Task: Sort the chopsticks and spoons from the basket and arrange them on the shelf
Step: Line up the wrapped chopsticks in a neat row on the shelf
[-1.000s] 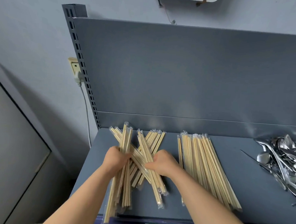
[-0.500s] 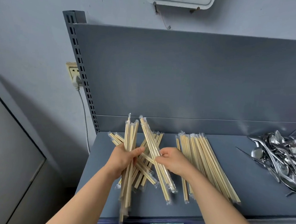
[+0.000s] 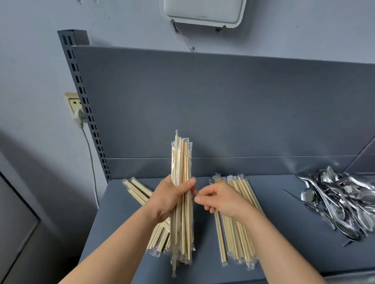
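My left hand point(image 3: 170, 197) grips a bundle of plastic-wrapped wooden chopsticks point(image 3: 182, 161), held upright above the grey shelf point(image 3: 286, 223). My right hand point(image 3: 218, 198) is just to the right of that bundle, fingers curled, fingertips close to it; whether they touch it is unclear. Beneath my left hand a few loose wrapped chopsticks point(image 3: 136, 188) lie slanted on the shelf. A tidy row of wrapped chopsticks point(image 3: 238, 238) lies to the right, partly under my right wrist. A heap of metal spoons point(image 3: 344, 202) sits at the far right of the shelf.
The shelf's grey back panel point(image 3: 206, 103) rises behind, with a slotted upright post point(image 3: 82, 97) at its left. A wall socket with a plugged cable point(image 3: 75, 107) is left of the post. A white box point(image 3: 202, 5) hangs on the wall above.
My left hand has gathered the chopsticks into one upright bundle and lifted it off the shelf. My right hand has let go of its chopsticks and now hovers beside the bundle.
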Motion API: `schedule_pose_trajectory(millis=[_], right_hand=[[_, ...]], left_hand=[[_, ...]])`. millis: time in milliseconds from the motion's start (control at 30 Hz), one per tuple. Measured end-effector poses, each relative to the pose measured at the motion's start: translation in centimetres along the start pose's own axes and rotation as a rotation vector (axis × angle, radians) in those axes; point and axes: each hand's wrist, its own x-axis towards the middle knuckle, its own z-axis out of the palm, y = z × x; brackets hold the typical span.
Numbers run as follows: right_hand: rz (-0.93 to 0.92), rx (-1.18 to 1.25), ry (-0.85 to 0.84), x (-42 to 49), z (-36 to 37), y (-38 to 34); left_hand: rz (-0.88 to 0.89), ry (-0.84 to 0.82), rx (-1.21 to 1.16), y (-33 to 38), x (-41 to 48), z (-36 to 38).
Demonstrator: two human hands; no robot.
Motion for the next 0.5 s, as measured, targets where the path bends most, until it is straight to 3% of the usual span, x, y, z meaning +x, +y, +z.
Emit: schedule_pose_trajectory(millis=[167, 367, 500], right_hand=[[-0.155, 0.108, 0.298, 0.6, -2.9, -2.4], [-0.465, 0.236, 0.335, 0.7, -6.0, -8.7], [-0.444, 0.141, 0.275, 0.7, -6.8, -9.7]], left_hand=[[0.14, 0.04, 0.009, 0.2, 0.4, 1.9], [0.35, 0.052, 0.161, 0.8, 1.1, 4.7], [0.359, 0.055, 0.269, -0.9, 1.2, 5.8]])
